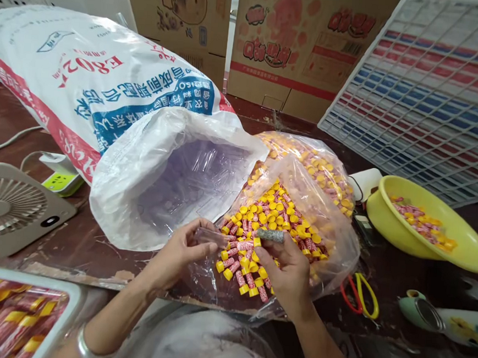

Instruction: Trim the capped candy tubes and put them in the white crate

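Observation:
My left hand (pixel 186 249) pinches a clear plastic tube (pixel 210 237) between thumb and fingers. Facing it, my right hand (pixel 284 265) is closed with its thumb and forefinger at the yellow-capped end of a small red-and-white patterned tube (pixel 244 246). The patterned tube points toward the clear one; whether they touch I cannot tell. A grey wrap (pixel 271 235) covers a right-hand finger. Below both hands, many similar capped tubes (pixel 275 215) spill from an open clear plastic bag (pixel 341 245). Left of them, a large white woven sack (pixel 123 222) lies with its mouth open, clear tubes inside.
A yellow bowl (pixel 408 236) with more capped tubes stands right, near red-and-yellow scissors (pixel 360 299). A fan (pixel 21 217) and power strip (pixel 61 181) sit left. A white tray (pixel 73 298) of filled tubes is lower left. Cardboard boxes (pixel 299 90) and a wire rack (pixel 392 125) stand behind.

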